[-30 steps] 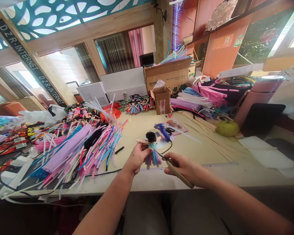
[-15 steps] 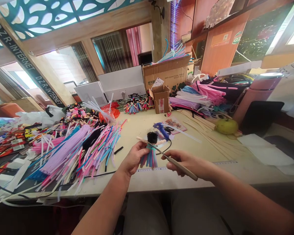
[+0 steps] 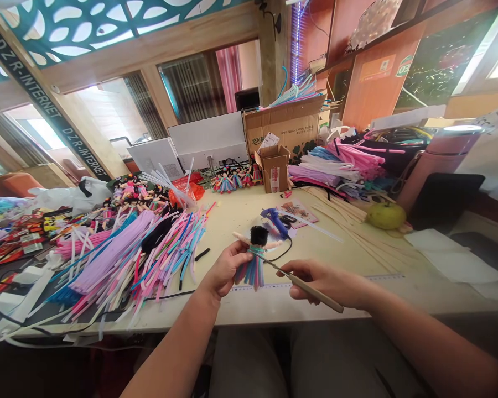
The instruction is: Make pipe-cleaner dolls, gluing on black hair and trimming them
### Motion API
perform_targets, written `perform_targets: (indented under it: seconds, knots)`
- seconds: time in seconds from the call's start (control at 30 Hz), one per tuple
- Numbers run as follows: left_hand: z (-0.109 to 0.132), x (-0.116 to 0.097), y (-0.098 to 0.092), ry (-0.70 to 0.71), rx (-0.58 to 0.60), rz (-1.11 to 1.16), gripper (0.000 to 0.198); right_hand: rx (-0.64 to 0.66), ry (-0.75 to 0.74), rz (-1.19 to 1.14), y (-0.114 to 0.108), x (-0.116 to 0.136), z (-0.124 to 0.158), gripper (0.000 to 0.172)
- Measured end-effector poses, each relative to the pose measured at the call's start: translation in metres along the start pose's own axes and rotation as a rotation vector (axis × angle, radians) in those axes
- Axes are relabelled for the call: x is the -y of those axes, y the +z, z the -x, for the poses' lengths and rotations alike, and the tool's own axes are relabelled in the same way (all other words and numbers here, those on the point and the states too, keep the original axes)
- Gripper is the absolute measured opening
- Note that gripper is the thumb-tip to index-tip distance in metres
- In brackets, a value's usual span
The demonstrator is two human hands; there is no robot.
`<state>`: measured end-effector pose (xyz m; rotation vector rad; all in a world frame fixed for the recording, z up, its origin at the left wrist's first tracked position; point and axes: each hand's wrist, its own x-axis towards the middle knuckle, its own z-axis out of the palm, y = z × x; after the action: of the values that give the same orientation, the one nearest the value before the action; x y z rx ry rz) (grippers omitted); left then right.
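My left hand (image 3: 224, 271) pinches a small pipe-cleaner doll (image 3: 254, 257) with a black fuzzy head, pale arms and a blue-and-pink skirt, held upright above the table's near edge. My right hand (image 3: 330, 284) grips a thin tool with a tan wooden handle (image 3: 315, 293); its metal tip points left and touches the doll at the waist. Both hands hover over a ruler (image 3: 357, 279) lying along the table front.
A big heap of coloured pipe cleaners (image 3: 124, 254) covers the left of the table, another pile (image 3: 336, 163) lies at the back right. A blue glue gun (image 3: 276, 221), small cardboard box (image 3: 274, 168), finished dolls (image 3: 232, 179), a green apple (image 3: 385, 215) and a pink flask (image 3: 440, 160) stand behind.
The doll has turned in my left hand, its black head now facing away, and sits slightly lower. My right hand has shifted the tool a little right and down.
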<state>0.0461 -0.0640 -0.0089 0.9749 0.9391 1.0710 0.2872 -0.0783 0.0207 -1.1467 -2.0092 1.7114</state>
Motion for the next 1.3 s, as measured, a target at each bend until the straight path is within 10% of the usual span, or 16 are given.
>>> perform_targets:
  seconds: [1.3]
  knots:
    - [0.003,-0.004,-0.003,-0.120,0.044,0.121,0.034,-0.022,0.001,-0.030,-0.011,-0.005,0.005,0.054]
